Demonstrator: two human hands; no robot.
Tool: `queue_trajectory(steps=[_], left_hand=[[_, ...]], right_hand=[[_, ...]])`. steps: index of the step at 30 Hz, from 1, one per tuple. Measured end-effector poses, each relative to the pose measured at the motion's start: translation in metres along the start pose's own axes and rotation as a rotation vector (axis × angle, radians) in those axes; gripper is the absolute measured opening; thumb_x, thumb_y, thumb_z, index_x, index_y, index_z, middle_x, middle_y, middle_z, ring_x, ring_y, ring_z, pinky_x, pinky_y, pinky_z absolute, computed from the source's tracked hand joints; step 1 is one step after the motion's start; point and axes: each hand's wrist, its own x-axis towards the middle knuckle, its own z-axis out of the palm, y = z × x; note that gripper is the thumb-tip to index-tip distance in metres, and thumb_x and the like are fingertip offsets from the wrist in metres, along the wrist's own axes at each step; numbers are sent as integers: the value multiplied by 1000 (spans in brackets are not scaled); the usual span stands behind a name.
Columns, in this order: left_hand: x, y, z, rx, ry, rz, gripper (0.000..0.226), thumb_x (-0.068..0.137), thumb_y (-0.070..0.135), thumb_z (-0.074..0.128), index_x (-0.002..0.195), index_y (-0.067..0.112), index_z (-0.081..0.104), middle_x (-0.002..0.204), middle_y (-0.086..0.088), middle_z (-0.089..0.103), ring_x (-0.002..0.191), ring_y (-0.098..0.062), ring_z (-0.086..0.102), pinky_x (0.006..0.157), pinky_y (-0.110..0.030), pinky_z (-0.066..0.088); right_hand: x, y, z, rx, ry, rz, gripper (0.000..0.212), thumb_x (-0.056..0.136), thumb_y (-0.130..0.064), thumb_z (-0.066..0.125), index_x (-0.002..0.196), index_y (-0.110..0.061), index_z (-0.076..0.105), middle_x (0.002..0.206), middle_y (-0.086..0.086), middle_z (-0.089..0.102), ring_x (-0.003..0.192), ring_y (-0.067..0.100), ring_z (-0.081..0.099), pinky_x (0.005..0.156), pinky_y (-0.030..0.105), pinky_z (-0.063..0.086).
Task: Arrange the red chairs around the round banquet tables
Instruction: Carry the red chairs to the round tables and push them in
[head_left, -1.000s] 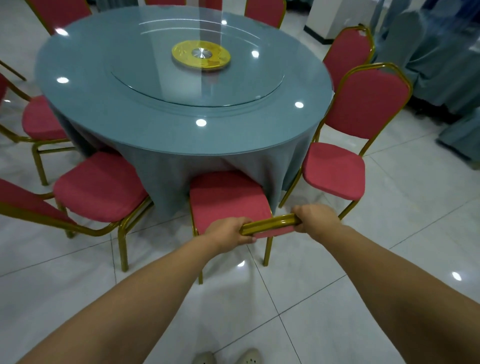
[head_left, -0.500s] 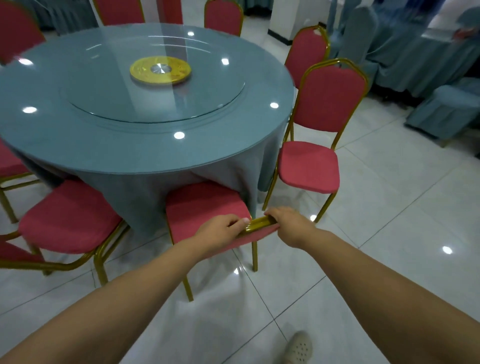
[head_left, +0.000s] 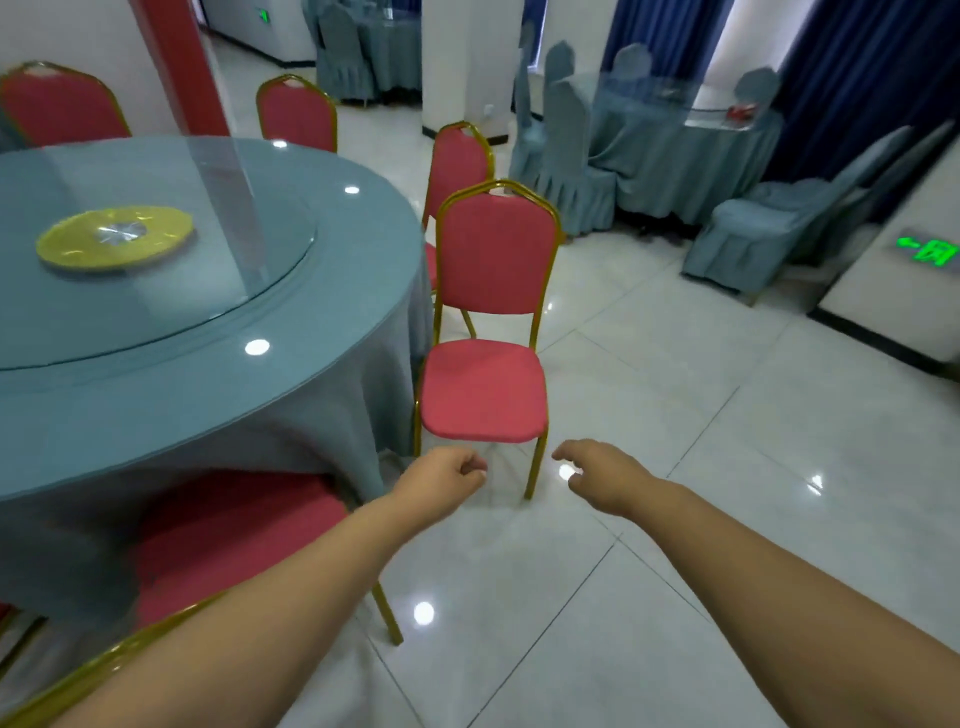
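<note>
A: Where are the hands?

B: Both out in front, low, over the floor (head_left: 727, 467). Left hand (head_left: 441, 480) has fingers curled in on themselves, nothing in it. Right hand (head_left: 597, 475) is loosely curved, fingers apart, nothing in it either. Neither touches a chair.

A: Nearest chair?

B: Red chair (head_left: 491, 332) with a gold frame, upright, just beyond both hands. Its seat faces the person and its back is toward the rear of the room. It stands just beside the draped edge of the round counter (head_left: 156, 395), seat not under the cloth.

A: Others?

B: A tucked chair (head_left: 228, 535) sits under the left forearm, seat partly beneath the blue cloth; its gold back rail runs along the bottom-left corner. A third chair (head_left: 460, 156) stands behind the first one, close to the counter rim. Two more red backs show on the far side, far chair one (head_left: 62, 106) and far chair two (head_left: 298, 114).

A: On the counter?

B: Glass turntable (head_left: 208, 249) with a yellow disc (head_left: 114, 236) in the middle (picture is a bit motion-blurred there).

A: Background?

B: Another table and chairs in grey-blue covers (head_left: 649, 140) at the right rear, well apart, and dark blue curtains (head_left: 857, 78) behind them.
</note>
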Motion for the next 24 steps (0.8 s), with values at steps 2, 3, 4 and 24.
queue_trajectory(steps=[2,3,4,24], left_hand=[[24,24,18,-45,-30,8,23,94,23,54,114,17,64,106,4,63,97,-11,59,85,-27,48],[35,32,26,-52,-40,8,22,94,23,54,114,18,64,105,4,64,95,-10,59,82,-25,47],[46,40,34,-52,-42,7,21,94,23,54,112,19,64,105,4,64,93,-9,58,79,-23,46],[375,149,57,-155,-45,67,12,93,14,55,91,23,62,85,13,61,82,-5,56,64,-12,40]], right_hand=[[7,38,-18,3,22,21,42,94,-11,45,136,-20,47,141,2,48,126,20,47,102,32,41],[10,54,-25,16,25,30,42,94,-11,45,134,-21,48,140,1,48,126,19,48,102,32,41],[14,69,-29,33,25,37,41,94,-10,45,134,-21,49,139,1,49,125,18,48,102,32,41],[246,244,-181,114,64,97,38,93,-13,45,128,-25,55,134,-3,54,117,14,53,95,29,45]])
